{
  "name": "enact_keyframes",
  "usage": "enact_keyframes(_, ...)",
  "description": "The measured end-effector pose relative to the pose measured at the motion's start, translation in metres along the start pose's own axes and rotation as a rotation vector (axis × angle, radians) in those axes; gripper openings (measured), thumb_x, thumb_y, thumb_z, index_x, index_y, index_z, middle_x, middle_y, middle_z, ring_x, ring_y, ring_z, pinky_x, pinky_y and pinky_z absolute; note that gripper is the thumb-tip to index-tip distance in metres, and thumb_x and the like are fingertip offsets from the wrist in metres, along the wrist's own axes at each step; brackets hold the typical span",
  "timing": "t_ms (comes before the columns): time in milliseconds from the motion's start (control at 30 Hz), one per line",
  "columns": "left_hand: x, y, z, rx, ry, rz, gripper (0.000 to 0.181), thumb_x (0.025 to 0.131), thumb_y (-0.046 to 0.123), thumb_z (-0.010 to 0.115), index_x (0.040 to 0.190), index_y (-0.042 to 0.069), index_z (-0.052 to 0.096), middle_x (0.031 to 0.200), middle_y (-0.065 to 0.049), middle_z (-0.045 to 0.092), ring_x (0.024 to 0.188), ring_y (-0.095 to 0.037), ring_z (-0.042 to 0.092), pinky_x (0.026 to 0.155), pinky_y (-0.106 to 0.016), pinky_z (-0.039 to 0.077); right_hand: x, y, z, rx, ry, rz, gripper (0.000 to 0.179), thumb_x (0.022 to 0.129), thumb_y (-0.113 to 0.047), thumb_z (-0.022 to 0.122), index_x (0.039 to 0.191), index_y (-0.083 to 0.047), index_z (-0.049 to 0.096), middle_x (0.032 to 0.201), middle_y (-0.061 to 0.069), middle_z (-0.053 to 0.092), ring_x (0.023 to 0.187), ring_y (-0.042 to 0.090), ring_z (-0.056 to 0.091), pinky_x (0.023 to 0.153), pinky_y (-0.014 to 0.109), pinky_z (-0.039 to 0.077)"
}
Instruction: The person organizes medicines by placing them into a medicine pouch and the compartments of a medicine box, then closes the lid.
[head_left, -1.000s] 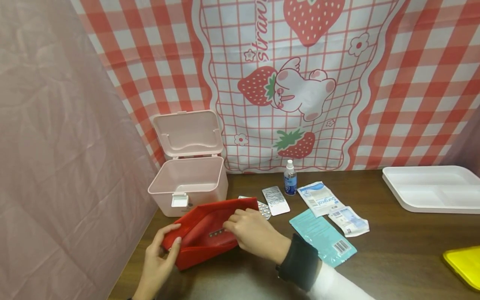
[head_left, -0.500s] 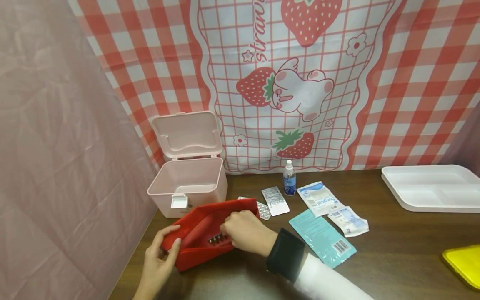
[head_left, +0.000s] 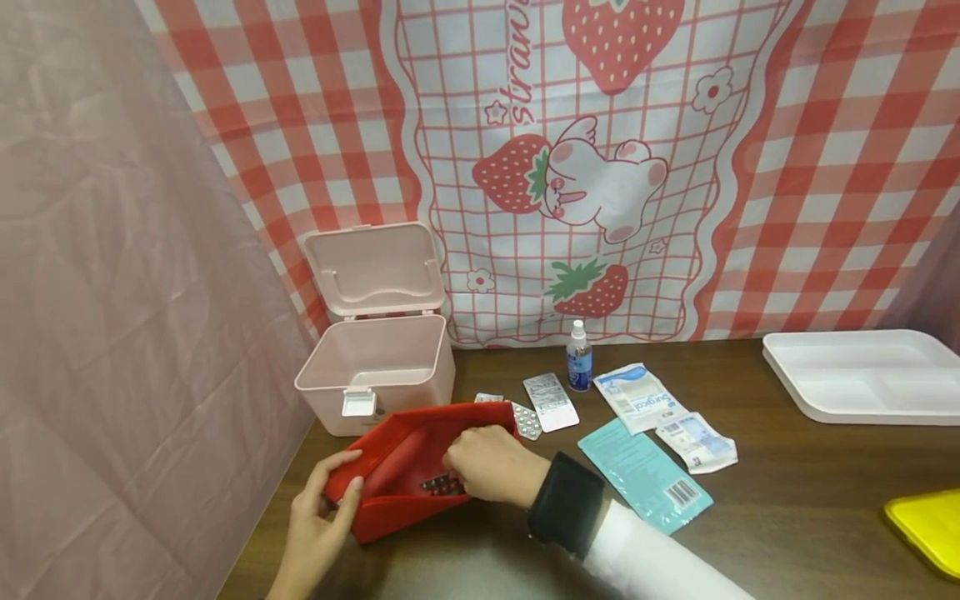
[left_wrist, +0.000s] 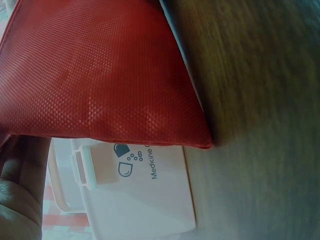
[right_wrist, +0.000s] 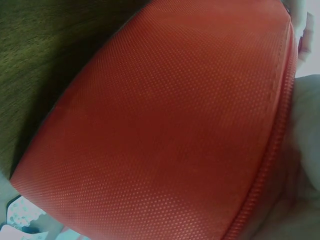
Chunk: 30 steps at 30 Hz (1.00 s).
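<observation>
A red zippered pouch (head_left: 397,517) stands on the table, its mouth spread wide. My left hand (head_left: 318,504) grips the pouch's left end, thumb on the near side and fingers at the far rim. My right hand (head_left: 495,467) reaches into the mouth with curled fingers and holds a dark blister pack (head_left: 442,485) low inside; its fingertips are hidden. In the left wrist view, the pouch's woven side (left_wrist: 100,75) fills the upper part, with the left hand (left_wrist: 20,195) at the edge. The right wrist view shows the zipper (right_wrist: 260,175) beside the right hand (right_wrist: 300,150).
Behind the pouch stands a pink medicine box (head_left: 397,400), lid up. Blister packs (head_left: 551,402), a spray bottle (head_left: 579,358), a surgical packet (head_left: 637,398), a small white packet (head_left: 697,442) and a teal packet (head_left: 645,475) lie rightward. Farther right are a white tray (head_left: 817,412) and a yellow item (head_left: 930,529).
My right hand has shifted slightly left and lower into the pouch, and more of the dark blister pack shows. The pouch's far rim has sunk a little. My left hand stays put.
</observation>
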<state>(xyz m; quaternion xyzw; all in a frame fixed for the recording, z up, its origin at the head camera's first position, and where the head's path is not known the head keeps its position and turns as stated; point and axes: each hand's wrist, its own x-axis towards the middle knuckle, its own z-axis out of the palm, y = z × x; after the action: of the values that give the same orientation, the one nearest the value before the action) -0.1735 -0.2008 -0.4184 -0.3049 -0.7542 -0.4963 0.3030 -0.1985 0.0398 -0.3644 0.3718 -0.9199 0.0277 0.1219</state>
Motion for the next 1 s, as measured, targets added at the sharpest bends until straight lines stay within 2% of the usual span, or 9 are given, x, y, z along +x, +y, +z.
enact_keyframes(300, -0.001, -0.001, 0.001, -0.005, -0.002, -0.017, 0.042, 0.075, -0.022, 0.055, 0.115, -0.008, 0.052, 0.096, -0.017, 0.061, 0.07, -0.002, 0.057, 0.054, -0.016, 0.047, -0.005, 0.004, 0.002, -0.008, 0.036, -0.011, 0.018, 0.07, -0.009, 0.068, 0.062, -0.022, 0.059, 0.061, -0.007, 0.058, 0.063, 0.012, 0.058, 0.05, 0.026, 0.042)
enact_keyframes(533, -0.001, 0.001, 0.001, -0.01, -0.008, -0.065, 0.041, 0.077, -0.021, 0.055, 0.116, -0.008, 0.051, 0.102, -0.01, 0.062, 0.073, -0.003, 0.058, 0.057, -0.016, 0.048, -0.012, 0.008, 0.0, 0.003, 0.104, -0.027, 0.016, 0.075, -0.01, 0.063, 0.065, -0.021, 0.058, 0.059, -0.006, 0.056, 0.059, 0.011, 0.055, 0.047, 0.026, 0.039)
enact_keyframes(800, -0.002, -0.002, 0.0, -0.016, -0.003, -0.033, 0.042, 0.075, -0.023, 0.054, 0.115, -0.01, 0.051, 0.098, -0.018, 0.061, 0.069, -0.004, 0.058, 0.053, -0.016, 0.047, -0.023, 0.012, -0.007, 0.017, 0.214, -0.064, 0.014, 0.083, -0.017, 0.061, 0.069, -0.018, 0.059, 0.063, -0.006, 0.058, 0.063, 0.013, 0.058, 0.054, 0.027, 0.042)
enact_keyframes(1000, -0.001, 0.0, 0.0, -0.03, -0.009, -0.087, 0.04, 0.078, -0.02, 0.054, 0.116, -0.008, 0.051, 0.103, -0.008, 0.061, 0.07, 0.0, 0.056, 0.052, -0.017, 0.047, -0.036, 0.015, -0.015, 0.022, 0.267, -0.052, 0.004, 0.081, -0.017, 0.064, 0.077, -0.018, 0.063, 0.07, -0.006, 0.061, 0.068, 0.013, 0.056, 0.06, 0.027, 0.045)
